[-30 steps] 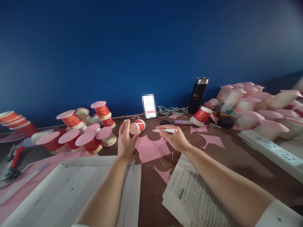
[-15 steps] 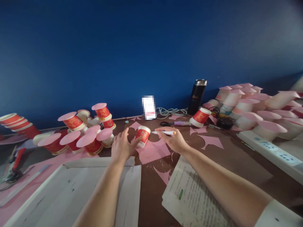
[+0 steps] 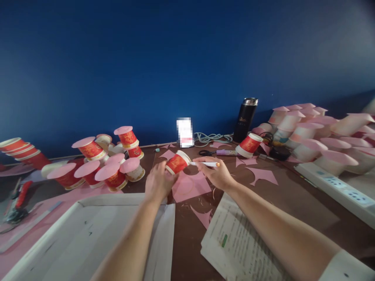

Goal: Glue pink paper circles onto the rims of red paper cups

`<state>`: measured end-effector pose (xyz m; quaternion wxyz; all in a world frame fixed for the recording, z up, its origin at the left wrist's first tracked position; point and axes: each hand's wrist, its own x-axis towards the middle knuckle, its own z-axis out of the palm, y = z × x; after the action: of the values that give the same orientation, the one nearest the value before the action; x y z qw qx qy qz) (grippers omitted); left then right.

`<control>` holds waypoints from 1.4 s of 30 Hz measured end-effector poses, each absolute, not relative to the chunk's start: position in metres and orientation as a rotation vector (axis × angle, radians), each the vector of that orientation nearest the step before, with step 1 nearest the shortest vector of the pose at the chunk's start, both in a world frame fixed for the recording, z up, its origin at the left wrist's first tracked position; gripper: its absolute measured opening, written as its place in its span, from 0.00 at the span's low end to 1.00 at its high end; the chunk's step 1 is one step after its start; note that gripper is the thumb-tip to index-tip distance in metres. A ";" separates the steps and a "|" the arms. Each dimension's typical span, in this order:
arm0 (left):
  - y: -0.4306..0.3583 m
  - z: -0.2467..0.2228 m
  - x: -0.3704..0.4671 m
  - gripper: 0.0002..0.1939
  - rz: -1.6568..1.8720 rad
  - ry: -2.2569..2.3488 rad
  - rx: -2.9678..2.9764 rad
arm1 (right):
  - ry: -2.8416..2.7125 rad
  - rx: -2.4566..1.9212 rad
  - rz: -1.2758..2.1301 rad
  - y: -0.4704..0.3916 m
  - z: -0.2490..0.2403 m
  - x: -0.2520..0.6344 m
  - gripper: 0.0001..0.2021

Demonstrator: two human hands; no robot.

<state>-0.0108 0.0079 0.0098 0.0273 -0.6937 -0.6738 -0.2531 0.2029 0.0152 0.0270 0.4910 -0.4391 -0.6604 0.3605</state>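
Note:
A red paper cup (image 3: 177, 162) with a pale rim is tilted to the right in my left hand (image 3: 159, 181), whose fingers wrap its lower end. My right hand (image 3: 215, 171) pinches a white pen (image 3: 206, 164) with an orange end; its tip points left, close to the cup's rim. I cannot tell whether the two touch. Below the cup lies a pink paper sheet (image 3: 195, 187) with a faint ring marked on it and curved cut edges.
Cups with pink paper discs (image 3: 111, 171) stand left, and many more (image 3: 336, 156) at right. Around are a black thermos (image 3: 245, 119), another red cup (image 3: 249, 145), scissors (image 3: 205, 153), a power strip (image 3: 336, 187), printed pages (image 3: 231, 242) and a white box lid (image 3: 88, 234).
My left hand has closed on the cup, which stood nearly upright on the pink sheet, and tipped it to the right. My right hand with the pen has hardly moved.

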 end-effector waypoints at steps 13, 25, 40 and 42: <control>0.017 0.012 -0.033 0.35 -1.171 -2.164 -1.714 | -1.629 -1.039 0.829 0.014 0.024 0.201 0.13; 0.016 0.009 -0.047 0.13 -0.298 -2.363 -1.949 | -1.621 -1.043 0.880 0.014 0.018 0.199 0.15; 0.014 0.010 -0.051 0.10 -0.377 -2.391 -1.862 | -1.626 -0.999 0.912 0.014 0.016 0.199 0.13; 0.011 0.016 -0.050 0.09 -0.483 -2.377 -1.790 | -1.624 -0.998 0.899 0.014 0.017 0.200 0.13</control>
<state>-0.0504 0.0111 0.0161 0.0635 -0.5927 -0.7868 -0.1599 0.1995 0.0137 0.0172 0.4944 -0.4117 -0.6699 0.3707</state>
